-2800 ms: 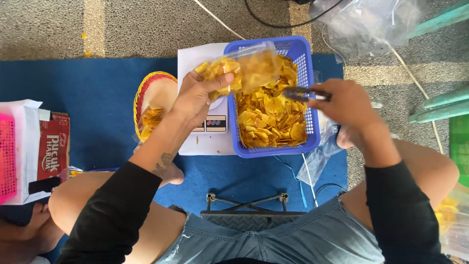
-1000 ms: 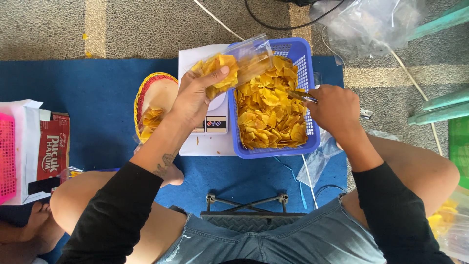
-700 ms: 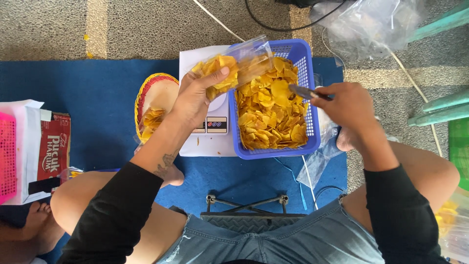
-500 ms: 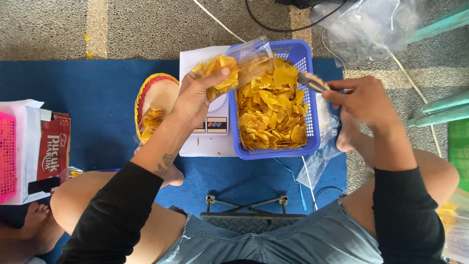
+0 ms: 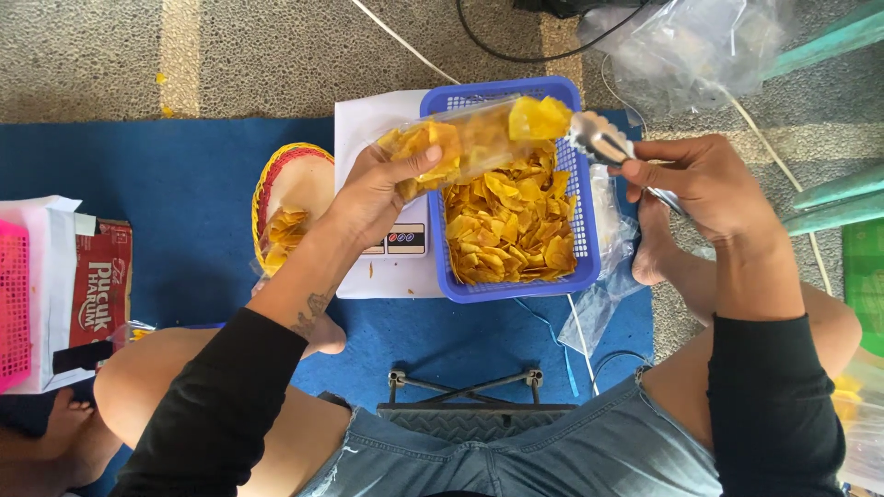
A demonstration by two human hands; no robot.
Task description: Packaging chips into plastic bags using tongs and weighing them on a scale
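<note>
My left hand grips a clear plastic bag partly filled with yellow chips, held sideways over a white kitchen scale. My right hand holds metal tongs that pinch a few yellow chips right at the bag's open mouth. Below them a blue plastic basket is heaped with more yellow chips.
A round woven basket with some chips lies left of the scale. A red and white carton and a pink basket sit at the far left. Clear plastic bags lie at the top right. A metal frame stands between my knees.
My right hand dipped the tongs into the blue basket, lifted out chips and carried them up to the bag's mouth. The left hand tipped the bag slightly lower.
</note>
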